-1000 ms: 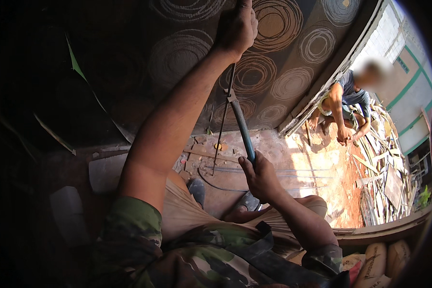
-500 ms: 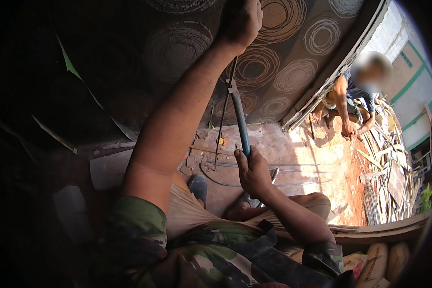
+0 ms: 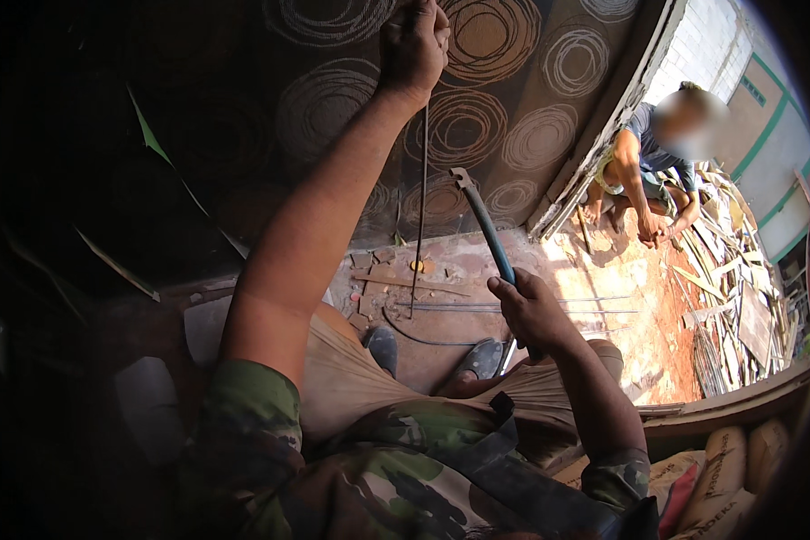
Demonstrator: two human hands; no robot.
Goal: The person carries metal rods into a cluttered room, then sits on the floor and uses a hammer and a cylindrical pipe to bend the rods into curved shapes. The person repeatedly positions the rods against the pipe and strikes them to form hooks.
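My left hand (image 3: 414,54) is raised at the top, closed around a thin steel rod (image 3: 421,207). The rod hangs nearly upright, its lower end down near the floor in front of my feet. My right hand (image 3: 535,310) grips a rebar bending wrench (image 3: 488,220) by its blue handle. The wrench's notched metal head points up and stands apart from the rod, to its right. The rod's upper end is hidden by my left hand or out of view.
Several straight rods (image 3: 558,304) and a curved rod (image 3: 423,338) lie on the floor beyond my feet, near broken tile pieces and a wooden strip (image 3: 414,284). A co-worker (image 3: 639,171) squats at right beside piled wood scraps (image 3: 738,297). Filled sacks (image 3: 720,477) lie at lower right.
The wrench head has come off the rod and moved right, together with my right hand. My left hand has shifted slightly left and down, still holding the rod, which now hangs straighter.
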